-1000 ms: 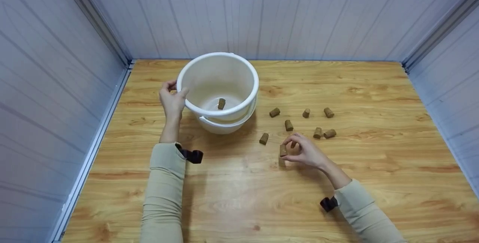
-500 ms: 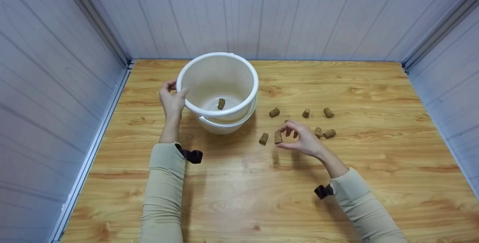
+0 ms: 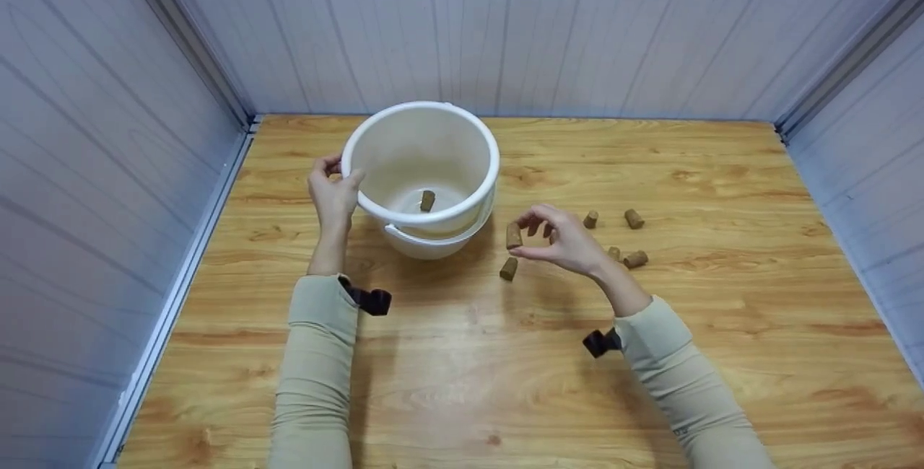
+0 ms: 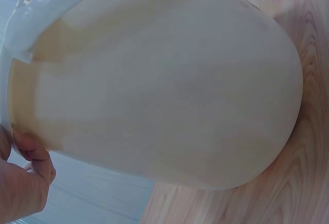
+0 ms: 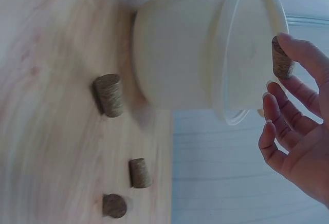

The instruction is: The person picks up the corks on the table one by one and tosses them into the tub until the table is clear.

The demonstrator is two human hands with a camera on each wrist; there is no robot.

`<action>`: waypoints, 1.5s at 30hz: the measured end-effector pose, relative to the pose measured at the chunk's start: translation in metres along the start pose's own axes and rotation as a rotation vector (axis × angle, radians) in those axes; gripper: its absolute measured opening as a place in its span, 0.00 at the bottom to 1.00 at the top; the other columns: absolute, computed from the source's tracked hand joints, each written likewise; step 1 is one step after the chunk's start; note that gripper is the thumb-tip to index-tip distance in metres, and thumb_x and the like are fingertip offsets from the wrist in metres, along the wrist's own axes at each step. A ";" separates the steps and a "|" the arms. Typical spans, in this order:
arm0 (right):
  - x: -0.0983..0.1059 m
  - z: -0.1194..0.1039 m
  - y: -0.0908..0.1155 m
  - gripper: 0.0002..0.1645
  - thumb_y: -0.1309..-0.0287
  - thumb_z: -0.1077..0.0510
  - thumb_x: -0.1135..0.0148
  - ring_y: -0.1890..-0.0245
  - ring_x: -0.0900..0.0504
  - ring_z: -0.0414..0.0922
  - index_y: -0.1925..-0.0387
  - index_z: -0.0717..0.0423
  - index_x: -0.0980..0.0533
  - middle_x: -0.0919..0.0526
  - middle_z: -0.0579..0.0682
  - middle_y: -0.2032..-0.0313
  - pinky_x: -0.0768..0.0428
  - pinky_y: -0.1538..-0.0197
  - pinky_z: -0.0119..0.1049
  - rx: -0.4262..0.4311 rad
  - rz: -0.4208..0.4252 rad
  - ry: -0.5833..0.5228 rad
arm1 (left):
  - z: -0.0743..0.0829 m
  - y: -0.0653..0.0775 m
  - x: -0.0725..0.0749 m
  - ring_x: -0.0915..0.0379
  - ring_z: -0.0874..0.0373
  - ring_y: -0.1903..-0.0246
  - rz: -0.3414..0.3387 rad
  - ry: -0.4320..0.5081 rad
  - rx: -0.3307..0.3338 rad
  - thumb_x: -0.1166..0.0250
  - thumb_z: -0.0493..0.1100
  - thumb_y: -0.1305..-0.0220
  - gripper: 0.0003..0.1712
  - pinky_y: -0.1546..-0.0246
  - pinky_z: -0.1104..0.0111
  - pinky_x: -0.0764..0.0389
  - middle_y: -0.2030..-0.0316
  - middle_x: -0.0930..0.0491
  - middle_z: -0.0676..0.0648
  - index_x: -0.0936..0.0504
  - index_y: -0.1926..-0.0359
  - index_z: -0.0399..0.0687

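Note:
A white plastic bucket (image 3: pixel 426 249) stands upright on the wooden tabletop, its handle hanging down at the front. My left hand (image 3: pixel 334 195) grips the rim on its left side, thumb over the edge; the left wrist view shows the curled fingers (image 4: pixel 33 152) under the rim. One cork stopper (image 3: pixel 427 200) lies on the bucket's floor. Between thumb and fingertips my right hand (image 3: pixel 567 242) pinches another cork stopper (image 3: pixel 514 236), raised above the table just right of the bucket. In the right wrist view, this held cork (image 5: pixel 281 58) overlaps the bucket's opening.
A loose cork (image 3: pixel 509 268) lies below the right hand, near the bucket. Several more corks, among them one (image 3: pixel 634 218) at the back and one (image 3: pixel 636 259) nearer, are scattered to the right. Pale panelled walls (image 3: pixel 462 29) enclose the table at the back and sides.
My right hand has lifted the pinched cork and carried it left and away from me toward the bucket. The left hand and the bucket have stayed in place.

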State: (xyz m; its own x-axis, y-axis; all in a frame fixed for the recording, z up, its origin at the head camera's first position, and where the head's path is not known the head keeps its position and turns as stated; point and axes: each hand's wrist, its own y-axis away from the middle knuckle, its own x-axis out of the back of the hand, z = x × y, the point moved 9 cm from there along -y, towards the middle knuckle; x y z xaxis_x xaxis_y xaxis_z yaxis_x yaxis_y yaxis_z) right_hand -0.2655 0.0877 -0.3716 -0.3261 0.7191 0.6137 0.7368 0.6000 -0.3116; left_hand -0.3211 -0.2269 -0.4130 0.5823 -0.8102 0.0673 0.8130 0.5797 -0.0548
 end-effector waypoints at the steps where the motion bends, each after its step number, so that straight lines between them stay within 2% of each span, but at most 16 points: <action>1: 0.001 -0.002 -0.003 0.18 0.59 0.65 0.32 0.69 0.27 0.56 0.64 0.68 0.27 0.24 0.60 0.68 0.29 0.70 0.35 -0.001 0.003 -0.007 | 0.000 0.000 0.000 0.34 0.61 0.76 -0.003 0.003 -0.001 0.42 0.26 0.57 0.21 0.70 0.71 0.25 0.70 0.33 0.47 0.28 0.56 0.29; 4: 0.002 -0.007 -0.010 0.18 0.59 0.65 0.33 0.70 0.27 0.57 0.64 0.68 0.27 0.24 0.60 0.69 0.27 0.68 0.39 0.012 0.011 -0.021 | 0.001 0.001 -0.001 0.33 0.61 0.78 -0.009 0.013 -0.009 0.43 0.26 0.57 0.21 0.71 0.71 0.24 0.70 0.33 0.47 0.29 0.56 0.29; 7: 0.004 -0.011 -0.017 0.17 0.59 0.65 0.33 0.71 0.27 0.55 0.64 0.69 0.27 0.24 0.60 0.69 0.26 0.68 0.46 0.023 0.020 -0.053 | 0.002 0.001 -0.001 0.33 0.61 0.78 -0.005 0.018 -0.016 0.43 0.26 0.58 0.21 0.74 0.74 0.25 0.71 0.34 0.47 0.28 0.57 0.28; 9: 0.005 -0.015 -0.022 0.17 0.58 0.65 0.33 0.71 0.27 0.53 0.64 0.69 0.27 0.24 0.59 0.69 0.26 0.69 0.47 0.035 0.028 -0.064 | 0.002 0.001 -0.001 0.34 0.61 0.78 -0.002 0.017 -0.019 0.43 0.26 0.58 0.20 0.76 0.75 0.26 0.71 0.34 0.48 0.28 0.57 0.28; 16: 0.009 -0.029 -0.040 0.18 0.60 0.66 0.32 0.69 0.27 0.54 0.64 0.70 0.27 0.24 0.61 0.69 0.27 0.68 0.32 0.080 0.070 -0.084 | 0.001 0.001 0.001 0.35 0.61 0.77 0.009 0.000 -0.010 0.42 0.27 0.58 0.21 0.76 0.75 0.27 0.71 0.33 0.48 0.28 0.57 0.29; 20: 0.008 -0.034 -0.051 0.18 0.60 0.65 0.32 0.68 0.27 0.56 0.64 0.70 0.26 0.23 0.60 0.68 0.28 0.67 0.31 0.050 0.073 -0.091 | 0.000 0.000 0.000 0.35 0.60 0.75 0.011 -0.006 -0.009 0.41 0.27 0.58 0.21 0.75 0.74 0.27 0.70 0.33 0.47 0.27 0.57 0.29; 26: 0.009 -0.039 -0.067 0.18 0.60 0.65 0.32 0.70 0.26 0.57 0.65 0.71 0.27 0.23 0.61 0.68 0.29 0.71 0.29 0.014 0.089 -0.107 | 0.001 0.000 0.001 0.35 0.59 0.75 0.012 -0.012 -0.014 0.41 0.27 0.58 0.21 0.73 0.73 0.26 0.70 0.33 0.47 0.27 0.57 0.29; 28: 0.008 -0.034 -0.074 0.18 0.60 0.64 0.32 0.71 0.26 0.56 0.65 0.71 0.27 0.24 0.61 0.68 0.29 0.73 0.28 0.001 0.099 -0.114 | 0.001 0.000 0.001 0.35 0.60 0.75 0.009 -0.013 -0.012 0.41 0.27 0.58 0.21 0.73 0.73 0.26 0.70 0.33 0.47 0.27 0.57 0.29; 34: -0.003 -0.001 -0.096 0.21 0.60 0.57 0.31 0.72 0.27 0.45 0.64 0.64 0.26 0.24 0.57 0.67 0.28 0.72 0.29 -0.049 0.120 -0.110 | 0.000 0.000 0.001 0.36 0.60 0.74 0.005 -0.006 -0.014 0.42 0.27 0.57 0.21 0.75 0.74 0.27 0.70 0.34 0.47 0.28 0.57 0.29; 37: -0.005 0.001 -0.103 0.21 0.60 0.56 0.30 0.72 0.27 0.43 0.64 0.63 0.25 0.25 0.54 0.68 0.29 0.72 0.29 -0.053 0.124 -0.078 | 0.000 0.000 0.001 0.37 0.60 0.73 0.009 -0.004 -0.018 0.42 0.27 0.57 0.20 0.75 0.75 0.28 0.71 0.34 0.47 0.27 0.57 0.29; 45: -0.008 0.003 -0.120 0.20 0.59 0.56 0.31 0.74 0.27 0.42 0.64 0.64 0.26 0.25 0.54 0.70 0.29 0.72 0.27 -0.065 0.106 -0.019 | 0.001 0.000 0.000 0.36 0.61 0.70 0.006 -0.006 -0.016 0.42 0.26 0.57 0.21 0.74 0.74 0.28 0.70 0.33 0.47 0.27 0.56 0.29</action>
State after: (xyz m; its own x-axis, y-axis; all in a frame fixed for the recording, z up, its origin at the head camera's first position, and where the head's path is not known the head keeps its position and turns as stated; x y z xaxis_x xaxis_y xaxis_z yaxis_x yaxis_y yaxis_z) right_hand -0.3532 0.0113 -0.3412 -0.2546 0.7841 0.5660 0.8046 0.4965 -0.3258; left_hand -0.3210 -0.2270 -0.4121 0.5873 -0.8061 0.0725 0.8092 0.5832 -0.0713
